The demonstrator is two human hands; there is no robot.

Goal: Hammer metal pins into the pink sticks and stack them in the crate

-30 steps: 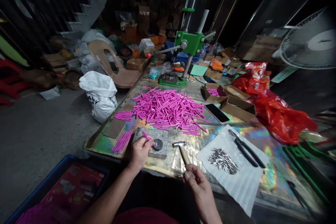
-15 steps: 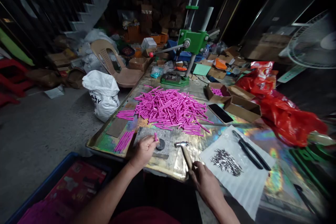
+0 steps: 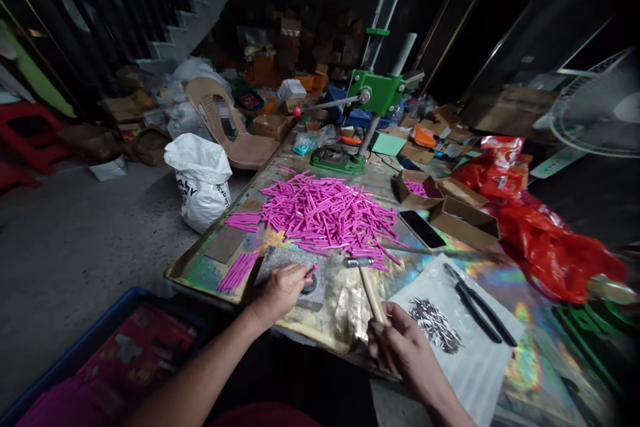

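Note:
My left hand (image 3: 281, 290) pinches a short pink stick (image 3: 311, 271) and holds it over a dark round die (image 3: 309, 285) on a grey stone slab (image 3: 290, 259). My right hand (image 3: 400, 345) grips the wooden handle of a small hammer (image 3: 365, 273), whose metal head is raised just right of the slab. A big heap of pink sticks (image 3: 327, 213) lies beyond the slab. A neat bundle of pink sticks (image 3: 236, 271) lies left of it. Small metal pins (image 3: 434, 323) are piled on a white sheet (image 3: 465, 363) by my right hand.
Black pliers (image 3: 477, 303) lie on the white sheet. A phone (image 3: 423, 229), cardboard boxes (image 3: 463, 220), a red plastic bag (image 3: 540, 233) and a green hand press (image 3: 373, 97) sit farther back on the shiny table (image 3: 505, 267). A white sack (image 3: 200, 177) and a blue crate (image 3: 90, 353) stand left.
My right hand has lifted the hammer, so its head is higher and further forward. My left hand has brought the pink stick down over the round die.

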